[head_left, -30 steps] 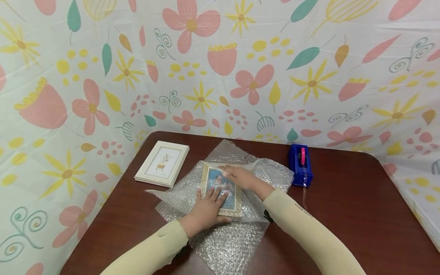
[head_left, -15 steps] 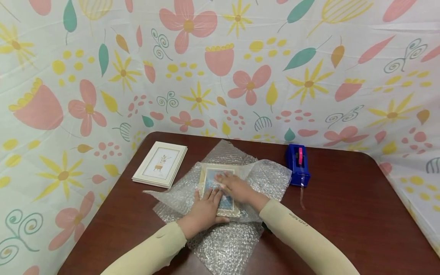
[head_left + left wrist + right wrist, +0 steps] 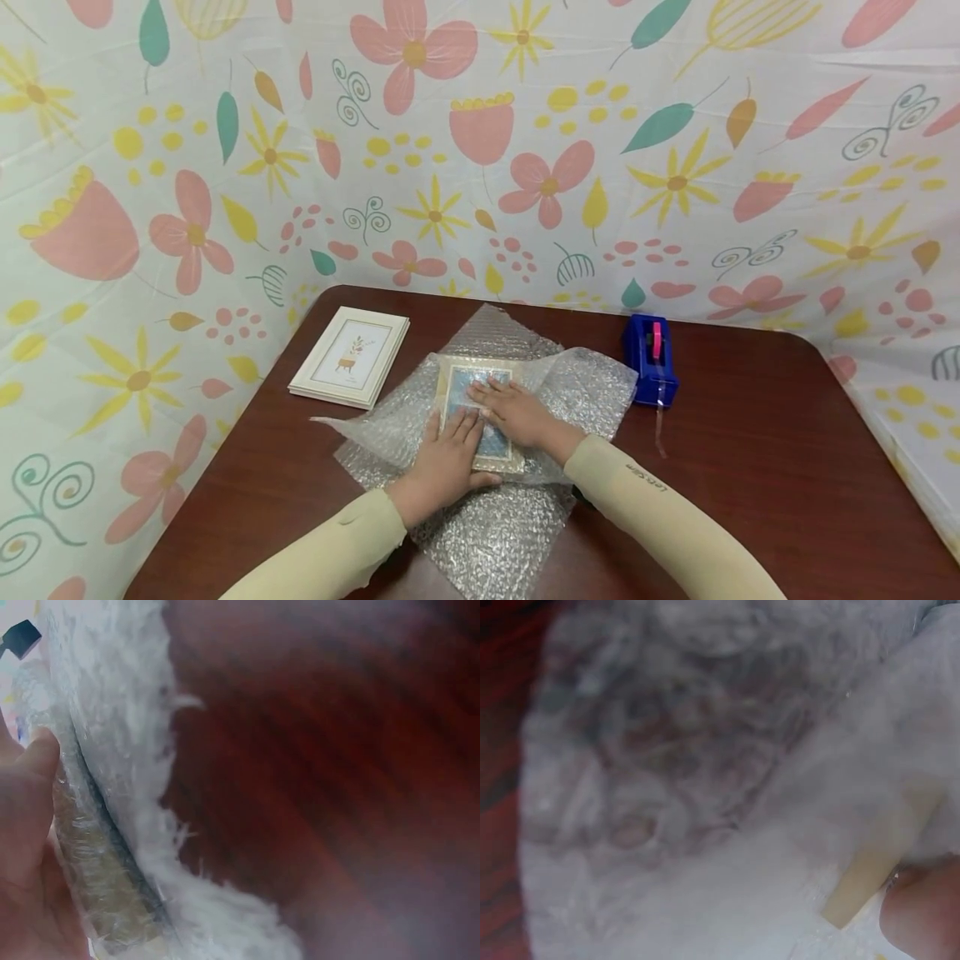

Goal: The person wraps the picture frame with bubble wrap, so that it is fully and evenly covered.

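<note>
A picture frame [image 3: 491, 448] with a blue picture lies under a layer of clear bubble wrap [image 3: 495, 533] spread beneath and around it. My left hand [image 3: 441, 467] rests on its lower left part, fingers extended over the wrap. Flat on the upper right of the picture lies my right hand [image 3: 519, 414], fingertips pointing left, close to those of the left. The left wrist view shows the wrapped frame edge [image 3: 112, 889] beside the left hand [image 3: 30, 817]. In the right wrist view, wrap [image 3: 652, 787] fills most of the picture, with part of the right hand [image 3: 926, 911] at the edge.
White picture frames [image 3: 348, 358] are stacked at the back left of the dark wooden table [image 3: 750, 467]. A blue tape dispenser [image 3: 650, 360] stands at the back right, a strip of tape hanging from its front. Flower-patterned cloth [image 3: 555, 100] hangs behind the table.
My right hand has slid from the frame's upper right edge down onto the middle of the picture. The left hand has stayed in about the same place.
</note>
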`<act>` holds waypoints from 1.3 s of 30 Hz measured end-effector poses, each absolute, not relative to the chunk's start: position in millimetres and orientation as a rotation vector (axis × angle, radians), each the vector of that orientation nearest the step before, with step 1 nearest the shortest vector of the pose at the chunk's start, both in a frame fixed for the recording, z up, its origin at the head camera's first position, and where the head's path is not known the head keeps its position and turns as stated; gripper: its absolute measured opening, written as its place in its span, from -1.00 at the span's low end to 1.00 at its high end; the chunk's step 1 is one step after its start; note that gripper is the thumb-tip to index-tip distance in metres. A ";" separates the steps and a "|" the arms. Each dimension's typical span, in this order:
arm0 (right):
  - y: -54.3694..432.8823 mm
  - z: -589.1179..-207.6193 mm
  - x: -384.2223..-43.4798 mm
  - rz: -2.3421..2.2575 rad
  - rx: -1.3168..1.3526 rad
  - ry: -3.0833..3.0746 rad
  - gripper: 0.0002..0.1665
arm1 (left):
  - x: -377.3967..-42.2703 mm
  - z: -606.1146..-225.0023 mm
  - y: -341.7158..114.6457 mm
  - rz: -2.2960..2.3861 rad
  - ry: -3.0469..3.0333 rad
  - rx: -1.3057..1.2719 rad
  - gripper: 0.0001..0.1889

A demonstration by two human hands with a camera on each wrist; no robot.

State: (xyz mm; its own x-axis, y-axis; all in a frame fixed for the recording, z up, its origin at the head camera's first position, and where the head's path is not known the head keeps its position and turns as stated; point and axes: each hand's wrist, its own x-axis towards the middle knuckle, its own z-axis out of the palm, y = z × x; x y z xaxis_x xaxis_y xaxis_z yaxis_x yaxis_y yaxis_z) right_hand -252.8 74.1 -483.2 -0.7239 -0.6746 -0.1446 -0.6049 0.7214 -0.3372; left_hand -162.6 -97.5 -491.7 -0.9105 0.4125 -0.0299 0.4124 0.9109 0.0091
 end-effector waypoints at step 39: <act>98.0 -488.0 -260.8 -0.466 -0.885 2.741 -0.28 | -174.3 -478.1 -105.2 0.035 2.992 0.692 0.15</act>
State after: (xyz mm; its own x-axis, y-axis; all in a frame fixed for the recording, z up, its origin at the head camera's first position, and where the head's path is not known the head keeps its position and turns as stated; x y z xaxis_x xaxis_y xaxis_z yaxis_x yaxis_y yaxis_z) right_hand -260.8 98.0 -488.0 -0.7934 -0.5982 -0.1125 -0.5275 0.7680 -0.3632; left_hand -174.3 -105.2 -478.1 -0.8962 0.4391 -0.0638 0.4375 0.8984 0.0382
